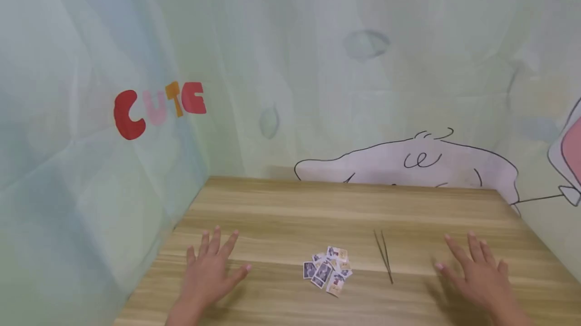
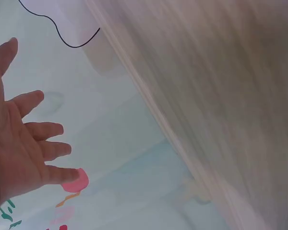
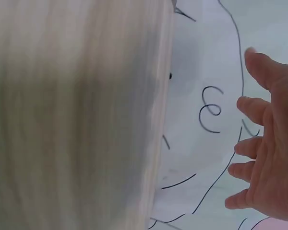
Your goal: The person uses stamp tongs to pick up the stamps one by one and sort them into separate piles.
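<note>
Postage stamps (image 1: 323, 272) are my worry: they lie in a loose, overlapping heap between five and six o'clock of the head view, on the wood-grain table (image 1: 272, 225). I see no raised rim there, so a hard sweep could, I judge, send paper this light off an edge. My left hand (image 1: 208, 271) is at nine o'clock of the heap, my right hand (image 1: 483, 276) at three; both are empty, well apart, fingers spread, and seemingly above the wood (the shadow (image 1: 441, 291) beside the right one suggests so). Dropping either one fast might fan air across the heap and scatter it. The tweezers (image 1: 388, 267) lie between heap and right hand, toward two or three o'clock of the stamps, thin tips parted and aimed near eleven. A reach across from the right could knock them, and too hard a pinch with them could crease the paper. Smallest, the outer stamp (image 1: 336, 283) at the heap's five o'clock could be dragged askew if a neighbour were pulled.
</note>
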{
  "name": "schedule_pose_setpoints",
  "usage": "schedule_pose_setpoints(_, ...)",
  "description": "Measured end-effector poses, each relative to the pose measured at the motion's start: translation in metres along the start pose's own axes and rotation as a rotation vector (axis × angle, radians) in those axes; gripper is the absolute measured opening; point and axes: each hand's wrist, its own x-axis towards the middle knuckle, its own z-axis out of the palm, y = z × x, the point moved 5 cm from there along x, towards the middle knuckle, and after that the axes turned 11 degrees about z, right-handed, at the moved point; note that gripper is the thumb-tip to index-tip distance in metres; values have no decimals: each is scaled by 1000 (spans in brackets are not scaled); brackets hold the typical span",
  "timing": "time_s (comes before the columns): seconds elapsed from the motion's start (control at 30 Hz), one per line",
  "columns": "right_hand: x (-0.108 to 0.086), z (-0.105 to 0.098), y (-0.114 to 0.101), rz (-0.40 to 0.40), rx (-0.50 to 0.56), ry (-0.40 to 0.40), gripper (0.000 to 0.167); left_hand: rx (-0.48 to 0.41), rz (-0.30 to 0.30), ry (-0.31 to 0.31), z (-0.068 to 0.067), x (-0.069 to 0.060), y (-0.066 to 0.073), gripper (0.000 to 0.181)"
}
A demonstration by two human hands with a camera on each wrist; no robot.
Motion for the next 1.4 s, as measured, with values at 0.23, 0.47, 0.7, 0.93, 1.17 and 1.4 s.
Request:
schedule_pose_setpoints(0.23,-10,-7,-11,-140,94,172,69,-16,135,197,-3,3,10,53)
schedule_pose_setpoints(0.47,-16,-7,-25,-176,186,223,56,-30,187,332,-7,1,13,45)
schedule_pose_setpoints(0.7,-13,-7,-34,-173,333,255,45,-84,187,351,-9,1,16,41)
schedule_pose_setpoints(0.93,-16,-2,-44,-181,437,273,42,-208,91,273,-7,-3,19,42)
schedule_pose_setpoints(1.17,-19,2,-54,-184,442,273,40,-268,140,300,1,1,31,42)
schedule_pose_setpoints(1.4,-16,11,-62,-70,535,121,42,-314,164,265,8,10,43,44)
